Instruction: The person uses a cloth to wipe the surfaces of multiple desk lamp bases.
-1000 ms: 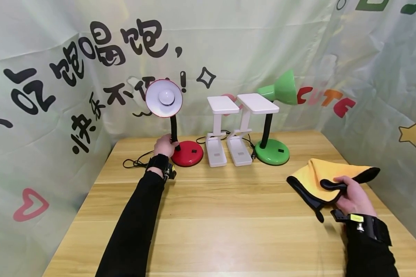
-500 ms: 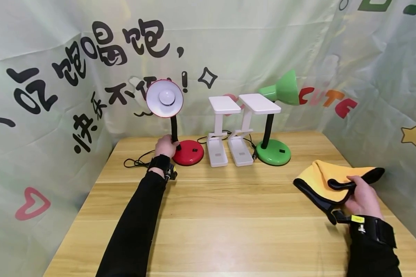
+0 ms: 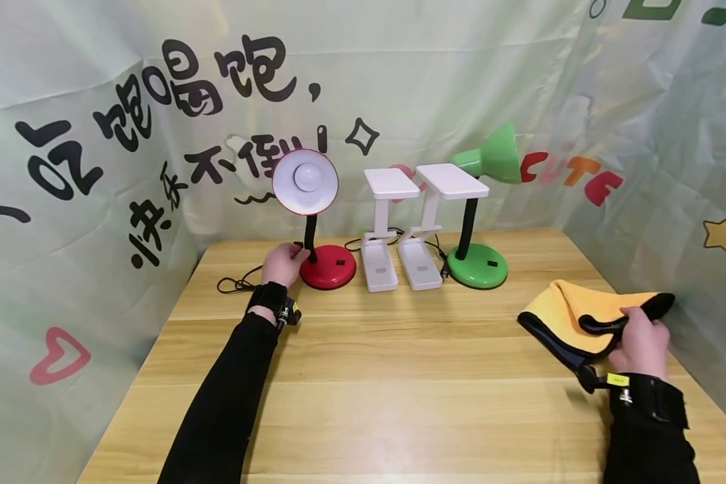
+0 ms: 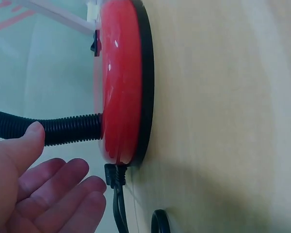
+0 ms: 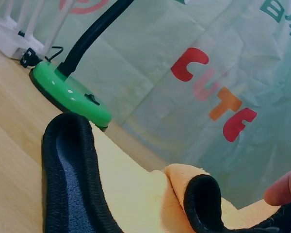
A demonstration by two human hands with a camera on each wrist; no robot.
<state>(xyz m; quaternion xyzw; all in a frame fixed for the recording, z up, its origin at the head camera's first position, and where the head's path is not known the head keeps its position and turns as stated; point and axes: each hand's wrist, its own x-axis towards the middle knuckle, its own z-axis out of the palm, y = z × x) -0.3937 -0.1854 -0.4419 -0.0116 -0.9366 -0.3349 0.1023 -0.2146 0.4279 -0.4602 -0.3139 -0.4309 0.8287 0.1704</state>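
A red desk lamp stands at the back left, its round white-lined head facing forward on a black flexible neck. My left hand is just left of that neck. In the left wrist view its thumb overlaps the neck, while the other fingers lie loosely bent below, with nothing between them. My right hand grips a yellow cloth with black edging and a dark underside, held at the right of the table. Most of the right fingers are hidden behind the cloth.
Two white folding lamps and a green desk lamp stand in a row right of the red one. A black cable lies coiled at the left. Printed fabric hangs behind the wooden table.
The red lamp's head has shifted right and slightly down. My left hand has loosened from the neck and edged left. My right hand has moved right with the cloth.
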